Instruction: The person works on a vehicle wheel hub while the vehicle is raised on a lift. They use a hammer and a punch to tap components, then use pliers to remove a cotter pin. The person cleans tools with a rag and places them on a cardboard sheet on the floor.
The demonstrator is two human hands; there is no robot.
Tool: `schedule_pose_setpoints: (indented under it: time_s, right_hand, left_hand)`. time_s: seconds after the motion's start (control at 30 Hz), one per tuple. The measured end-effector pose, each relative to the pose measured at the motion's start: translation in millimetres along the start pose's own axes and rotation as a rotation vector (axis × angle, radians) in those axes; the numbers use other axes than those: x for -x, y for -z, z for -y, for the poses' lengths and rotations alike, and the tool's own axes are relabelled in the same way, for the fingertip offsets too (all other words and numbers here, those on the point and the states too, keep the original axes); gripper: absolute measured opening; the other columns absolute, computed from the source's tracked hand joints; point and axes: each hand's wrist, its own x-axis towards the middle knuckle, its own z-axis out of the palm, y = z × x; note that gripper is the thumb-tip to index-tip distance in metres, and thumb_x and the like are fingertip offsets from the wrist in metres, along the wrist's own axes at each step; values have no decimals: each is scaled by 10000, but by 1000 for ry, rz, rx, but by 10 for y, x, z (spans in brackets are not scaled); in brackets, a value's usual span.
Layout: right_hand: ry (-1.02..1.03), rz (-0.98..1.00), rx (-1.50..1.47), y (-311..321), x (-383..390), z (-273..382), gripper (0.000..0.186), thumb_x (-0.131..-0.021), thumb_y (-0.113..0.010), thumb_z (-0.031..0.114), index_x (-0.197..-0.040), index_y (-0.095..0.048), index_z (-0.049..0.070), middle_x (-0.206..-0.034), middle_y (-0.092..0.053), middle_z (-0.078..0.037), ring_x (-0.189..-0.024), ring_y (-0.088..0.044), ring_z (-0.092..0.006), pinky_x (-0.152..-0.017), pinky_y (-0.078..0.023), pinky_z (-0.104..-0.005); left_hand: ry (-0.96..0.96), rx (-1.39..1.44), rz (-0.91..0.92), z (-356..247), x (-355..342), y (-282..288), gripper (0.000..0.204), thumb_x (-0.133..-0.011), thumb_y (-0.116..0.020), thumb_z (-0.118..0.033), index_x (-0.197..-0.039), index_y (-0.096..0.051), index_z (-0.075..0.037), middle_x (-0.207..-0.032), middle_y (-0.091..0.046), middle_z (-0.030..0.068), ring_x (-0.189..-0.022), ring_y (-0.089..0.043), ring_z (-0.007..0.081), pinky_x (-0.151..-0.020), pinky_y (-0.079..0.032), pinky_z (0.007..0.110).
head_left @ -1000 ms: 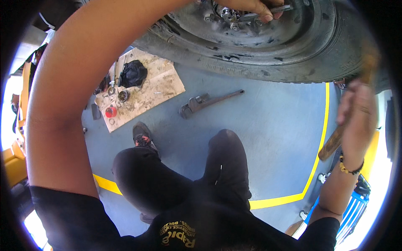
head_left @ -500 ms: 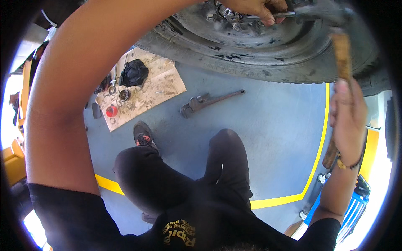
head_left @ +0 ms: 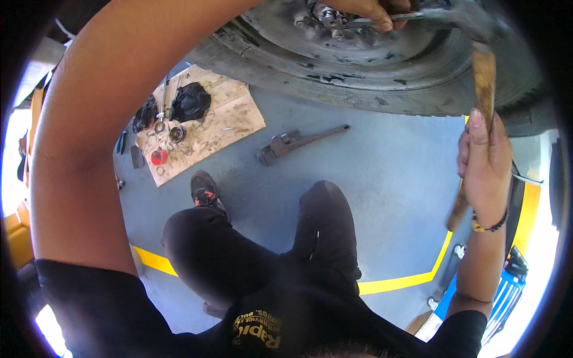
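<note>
My left hand grips a thin steel bar, like a chisel or punch, held sideways against the hub of a dusty black wheel. My right hand is closed round the wooden handle of a hammer. The hammer's head is smeared by motion at the outer end of the bar; I cannot tell whether they touch. Bolts and nuts show around the hub, and the tire curves below it across the top of the view.
Below lies stained cardboard with a black cloth, red cap, round metal part and long tool. A pipe wrench is on the blue floor, ringed by yellow line. A blue creeper stands lower right.
The hammer has swung from farther right up and leftward to the end of the bar, with my right hand shifting slightly left. My left hand and the bar stay at the hub.
</note>
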Motion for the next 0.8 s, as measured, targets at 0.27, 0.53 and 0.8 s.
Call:
schedule_pose_setpoints:
  time_s: [0.27,0.53,0.8]
  right_hand:
    - [429,-493,-28,59,-60,-632,388,-1107,-374,373,-987,-610,89,-744,-577,-16,-645,-572,-124,-603,-467,-247]
    - [231,-171,-882,209,-55,-424,403,-1072,-446,469,-1001,-556,88,-778,-570,-27,-637,-550,-91,-563,-426,-233]
    - [326,-223,-745,280,-100,-765,337,-1066,-508,398,-1067,-584,70,-762,-578,-28,-619,-569,-98,-568,-478,-248]
  left_hand:
    - [-6,0,47,-17,-90,-28,165,-849,-759,-150,-962,-721,-36,-897,-744,132,-821,-693,244,-776,-510,385]
    - [-23,-10,51,-5,-82,1,192,-834,-771,-175,-963,-720,-41,-880,-729,148,-815,-689,277,-768,-504,401]
    - [-2,-64,77,-44,-72,-5,186,-838,-762,-171,-964,-720,-41,-900,-733,153,-829,-695,289,-763,-505,408]
